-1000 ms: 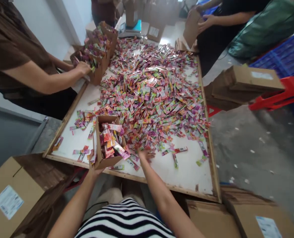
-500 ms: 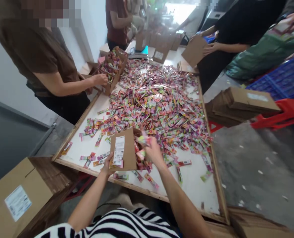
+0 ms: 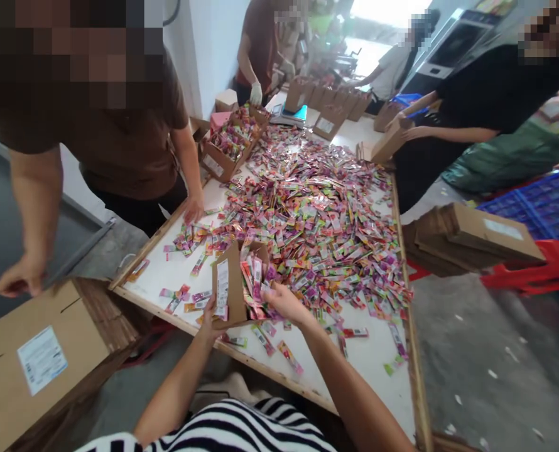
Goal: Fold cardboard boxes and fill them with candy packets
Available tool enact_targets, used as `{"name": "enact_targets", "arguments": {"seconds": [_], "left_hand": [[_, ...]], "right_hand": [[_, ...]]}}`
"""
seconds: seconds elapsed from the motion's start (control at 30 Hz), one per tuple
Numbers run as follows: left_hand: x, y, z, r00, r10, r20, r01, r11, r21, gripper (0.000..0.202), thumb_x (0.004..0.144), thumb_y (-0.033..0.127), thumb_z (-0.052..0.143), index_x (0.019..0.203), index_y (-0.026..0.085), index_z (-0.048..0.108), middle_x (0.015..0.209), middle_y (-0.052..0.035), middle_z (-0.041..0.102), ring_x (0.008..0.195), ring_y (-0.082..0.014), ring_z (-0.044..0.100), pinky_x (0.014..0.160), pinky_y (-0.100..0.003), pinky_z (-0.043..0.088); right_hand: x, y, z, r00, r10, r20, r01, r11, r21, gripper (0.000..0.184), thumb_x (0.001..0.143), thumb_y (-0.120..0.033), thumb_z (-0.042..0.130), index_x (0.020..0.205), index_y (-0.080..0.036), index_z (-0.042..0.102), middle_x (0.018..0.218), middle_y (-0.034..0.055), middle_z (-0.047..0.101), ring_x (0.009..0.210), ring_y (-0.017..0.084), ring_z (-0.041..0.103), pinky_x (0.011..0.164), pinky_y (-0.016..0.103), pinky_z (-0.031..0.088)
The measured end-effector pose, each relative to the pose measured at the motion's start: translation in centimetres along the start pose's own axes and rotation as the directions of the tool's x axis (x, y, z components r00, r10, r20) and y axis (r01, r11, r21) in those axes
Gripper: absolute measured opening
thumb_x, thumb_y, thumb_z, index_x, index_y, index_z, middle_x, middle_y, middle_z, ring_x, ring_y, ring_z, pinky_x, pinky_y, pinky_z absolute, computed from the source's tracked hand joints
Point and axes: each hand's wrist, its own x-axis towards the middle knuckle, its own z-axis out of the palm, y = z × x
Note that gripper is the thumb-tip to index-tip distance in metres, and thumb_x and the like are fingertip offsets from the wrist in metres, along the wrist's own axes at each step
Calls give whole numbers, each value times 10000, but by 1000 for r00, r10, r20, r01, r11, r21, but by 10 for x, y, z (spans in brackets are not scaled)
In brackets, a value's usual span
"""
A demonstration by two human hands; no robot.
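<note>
A cardboard box (image 3: 235, 295) sits a little left of centre in the lower half of the frame, tilted so that its mouth faces right, with a white label (image 3: 222, 282) on its left face. Wrapped sachets (image 3: 254, 285) fill the mouth. The left hand (image 3: 208, 317) is clamped on the box's lower left side, and the right hand (image 3: 286, 304), apart from it, has its fingers at the sachets in the mouth; whether they grip any, I cannot tell. Around the box, a heap of sachets (image 3: 317, 213) spreads over the middle of the white table (image 3: 378, 389), with a few loose near its lower edge. At the left of the frame, a person in a brown shirt (image 3: 124, 132) has 1 hand on the table and 1 above a stack of flat cartons (image 3: 6, 358) at lower left. Filled boxes (image 3: 235, 141) stand at upper centre-left. At upper right, a person in black (image 3: 487, 94) holds a carton (image 3: 392, 139), and more flat cartons (image 3: 491, 229) lie on a red stool (image 3: 553, 267) at the right edge
</note>
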Motion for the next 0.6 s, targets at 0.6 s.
{"name": "enact_targets", "arguments": {"seconds": [0.6], "left_hand": [[-29,56,-16,881,353,-316,-198,880,431,479,911,631,603,1153,221,647,1142,-110,737,1017,-266,736,842,-376,601]], "right_hand": [[97,1,108,978,131,162,-26,849,-528,339,957,-161,504,1202,-115,733,1201,217,734,1164,295,690,941,308,499]]}}
